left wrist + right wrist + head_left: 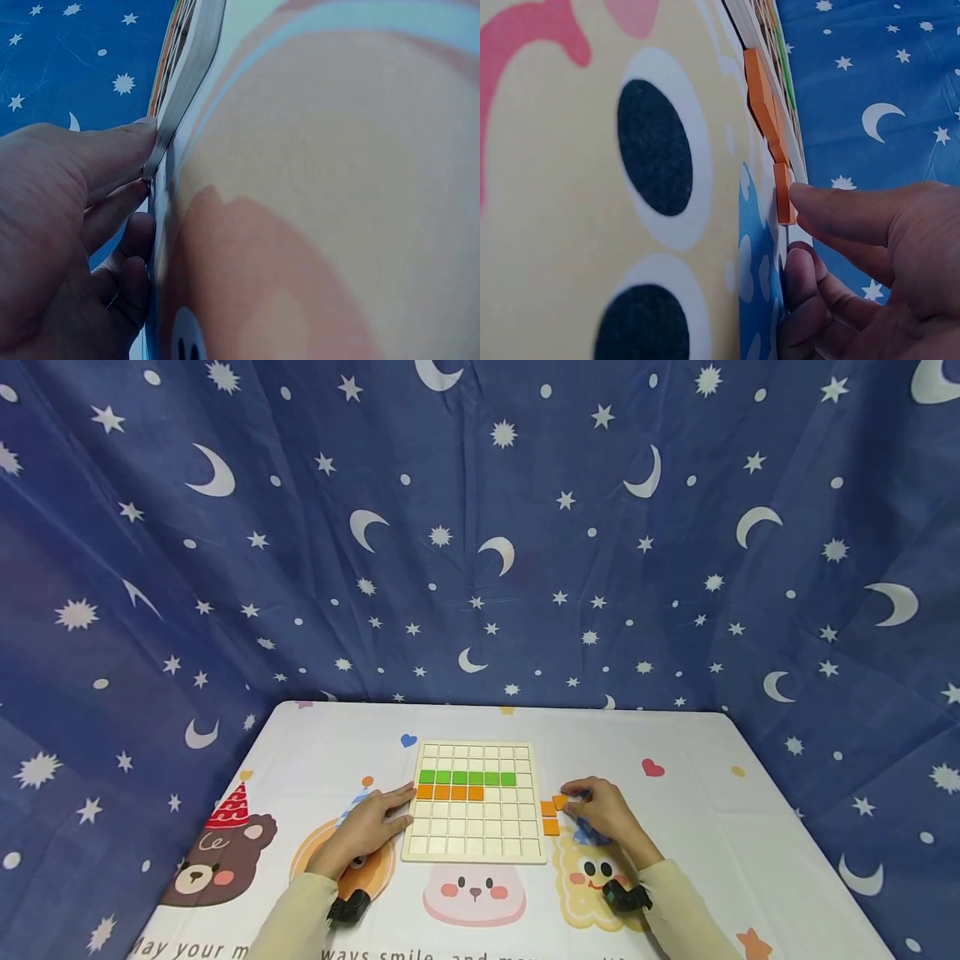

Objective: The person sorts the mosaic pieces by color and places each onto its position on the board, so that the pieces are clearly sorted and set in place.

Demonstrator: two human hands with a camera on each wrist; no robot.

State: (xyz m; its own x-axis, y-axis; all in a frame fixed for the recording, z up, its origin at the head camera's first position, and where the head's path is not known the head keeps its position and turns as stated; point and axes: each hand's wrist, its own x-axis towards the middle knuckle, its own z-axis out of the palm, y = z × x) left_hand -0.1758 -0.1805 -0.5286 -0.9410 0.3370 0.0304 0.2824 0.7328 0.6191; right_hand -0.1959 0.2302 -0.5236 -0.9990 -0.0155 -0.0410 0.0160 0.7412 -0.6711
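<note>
A pale square grid board (476, 847) lies on the table, with a row of several green tiles (468, 778) and below it a shorter row of several orange tiles (450, 792). My left hand (367, 827) touches the board's left edge with thumb and fingers extended; the left wrist view shows the thumb (124, 154) against the rim. Right of the board, my right hand (603, 814) pinches a loose orange tile (560, 802) by its right side, the thumb (840, 210) showing in the right wrist view. Two more orange tiles (551, 827) lie beside the board's right edge.
A white tablecloth (690, 793) printed with cartoon animals, hearts and lettering covers the table. Dark blue fabric (480, 610) with moons and stars hangs behind and at the sides. Black devices (349, 907) are strapped to both wrists.
</note>
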